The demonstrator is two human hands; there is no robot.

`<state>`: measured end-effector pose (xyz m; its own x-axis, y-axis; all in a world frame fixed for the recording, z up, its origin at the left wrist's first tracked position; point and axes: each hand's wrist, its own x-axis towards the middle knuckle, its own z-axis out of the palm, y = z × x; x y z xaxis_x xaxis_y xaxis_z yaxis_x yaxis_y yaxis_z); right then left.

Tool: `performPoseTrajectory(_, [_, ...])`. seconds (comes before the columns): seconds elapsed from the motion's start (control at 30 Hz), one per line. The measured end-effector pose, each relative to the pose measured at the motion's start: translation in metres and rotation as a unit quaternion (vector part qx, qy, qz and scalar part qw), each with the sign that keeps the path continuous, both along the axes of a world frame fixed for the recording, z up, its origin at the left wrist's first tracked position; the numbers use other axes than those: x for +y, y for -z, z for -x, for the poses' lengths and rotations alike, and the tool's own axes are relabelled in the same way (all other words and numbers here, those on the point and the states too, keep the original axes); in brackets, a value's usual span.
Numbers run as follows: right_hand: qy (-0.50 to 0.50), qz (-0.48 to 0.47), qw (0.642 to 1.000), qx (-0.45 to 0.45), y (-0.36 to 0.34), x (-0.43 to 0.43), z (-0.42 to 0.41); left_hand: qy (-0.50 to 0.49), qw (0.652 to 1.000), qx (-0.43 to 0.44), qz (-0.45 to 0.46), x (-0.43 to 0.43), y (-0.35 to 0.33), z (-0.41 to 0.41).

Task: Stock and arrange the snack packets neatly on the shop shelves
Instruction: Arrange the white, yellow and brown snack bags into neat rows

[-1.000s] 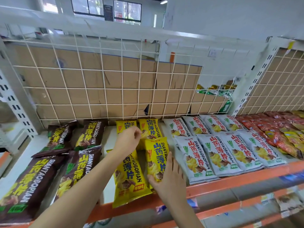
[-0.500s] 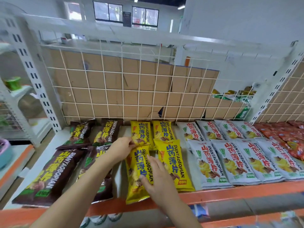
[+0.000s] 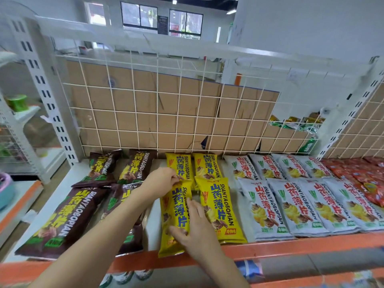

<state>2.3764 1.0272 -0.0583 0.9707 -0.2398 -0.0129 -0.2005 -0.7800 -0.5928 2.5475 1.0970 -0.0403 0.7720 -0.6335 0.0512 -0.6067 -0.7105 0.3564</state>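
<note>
Several yellow snack packets lie on the white shelf [image 3: 60, 190]. The front-left yellow packet [image 3: 173, 213] lies lengthwise, its lower end over the orange front edge. My left hand [image 3: 161, 179] pinches this packet's top end. My right hand [image 3: 195, 227] lies on its lower half with fingers spread and the thumb curled at its left side. Beside it lies the front-right yellow packet [image 3: 220, 208]. Two more yellow packets [image 3: 204, 166] sit behind, against the back grid.
Brown packets [image 3: 62, 221] fill the shelf's left part, white packets [image 3: 295, 206] the right, red packets [image 3: 365, 179] the far right. A white wire grid [image 3: 158, 113] with cardboard behind closes the back. An orange rail [image 3: 291, 245] edges the front.
The front-left yellow packet has been turned straighter and now lies nearly parallel to its neighbour. Both hands stay on it. The camera has shifted slightly.
</note>
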Motion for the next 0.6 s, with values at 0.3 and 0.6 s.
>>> performPoseTrajectory(0.3, [0.064, 0.035, 0.997, -0.015, 0.005, 0.009, 0.000, 0.049, 0.997, -0.004, 0.064, -0.018, -0.008, -0.008])
performPoseTrajectory(0.6, [0.093, 0.169, 0.981, -0.016, 0.013, 0.029, -0.011, 0.077, 0.996, 0.005, 0.043, -0.012, 0.001, -0.012])
